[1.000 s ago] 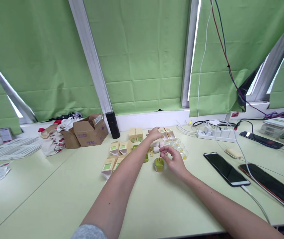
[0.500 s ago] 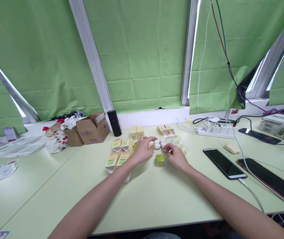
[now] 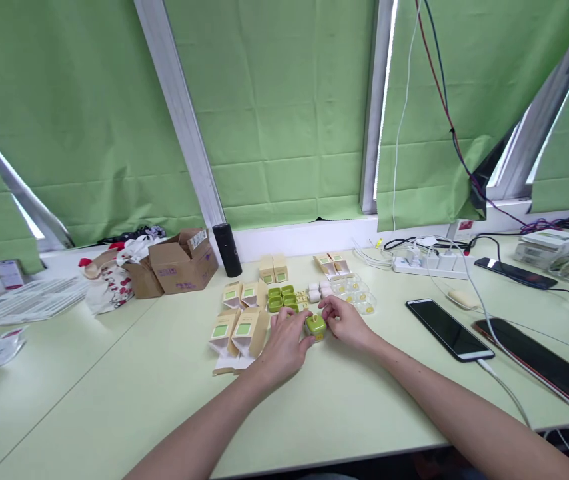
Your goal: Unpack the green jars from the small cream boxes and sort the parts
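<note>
A small green-lidded clear jar point(image 3: 316, 325) stands on the table between my hands. My left hand point(image 3: 287, 339) grips it from the left, thumb at its front and fingers behind. My right hand point(image 3: 345, 323) is at the jar's right side, its fingers bent together close to the lid; whether they hold anything is too small to tell. Just behind are green square lids point(image 3: 281, 297), small yellow pieces point(image 3: 302, 297), white-pink blocks point(image 3: 319, 291) and clear containers point(image 3: 354, 292). Open cream boxes point(image 3: 249, 331) stand left of my left hand.
A cardboard box point(image 3: 183, 263) and a black cylinder point(image 3: 227, 250) are at the back left. Phones point(image 3: 448, 329) with cables lie at the right, before a power strip point(image 3: 429, 267). More cream boxes point(image 3: 273, 268) stand at the back.
My left hand has come down and nearer, from above the small parts onto the jar. My right hand has shifted slightly left towards it. The green lids are now uncovered.
</note>
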Demonstrator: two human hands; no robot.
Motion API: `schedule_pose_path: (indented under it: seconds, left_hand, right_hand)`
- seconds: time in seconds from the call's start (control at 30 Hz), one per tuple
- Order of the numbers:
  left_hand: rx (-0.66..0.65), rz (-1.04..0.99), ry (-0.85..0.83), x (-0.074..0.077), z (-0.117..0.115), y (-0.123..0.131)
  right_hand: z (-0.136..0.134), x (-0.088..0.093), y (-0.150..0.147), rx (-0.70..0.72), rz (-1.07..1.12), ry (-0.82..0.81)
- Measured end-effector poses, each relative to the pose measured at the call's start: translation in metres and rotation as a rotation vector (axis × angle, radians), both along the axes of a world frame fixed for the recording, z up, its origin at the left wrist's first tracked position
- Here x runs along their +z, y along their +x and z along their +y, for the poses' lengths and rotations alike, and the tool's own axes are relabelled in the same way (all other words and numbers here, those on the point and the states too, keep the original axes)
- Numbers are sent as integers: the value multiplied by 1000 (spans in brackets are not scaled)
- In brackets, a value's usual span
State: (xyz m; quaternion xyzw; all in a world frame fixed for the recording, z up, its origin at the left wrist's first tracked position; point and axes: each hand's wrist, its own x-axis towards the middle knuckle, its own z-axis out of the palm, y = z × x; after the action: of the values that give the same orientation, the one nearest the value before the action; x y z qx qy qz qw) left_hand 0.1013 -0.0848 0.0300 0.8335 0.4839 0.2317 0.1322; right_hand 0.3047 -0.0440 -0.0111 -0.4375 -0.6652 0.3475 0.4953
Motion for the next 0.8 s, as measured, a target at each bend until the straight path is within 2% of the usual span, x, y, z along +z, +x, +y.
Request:
schedule_pose_path:
  seconds: [0.2,0.33,0.57,0.8]
  left_hand:
    - [24,-10,17,-4,-1,1]
    - [102,-92,15,-8,3,-1]
    - [169,-366,29,-10,11,-5]
    - [86,-553,85,-11,8,-6]
  right_hand:
    - [0,4,-1,33,-12,25]
    - [-4,12,-2,66,25,2]
    - [-9,16,-5,318,326,-191]
    - [-12,17,-7,463,553,-325]
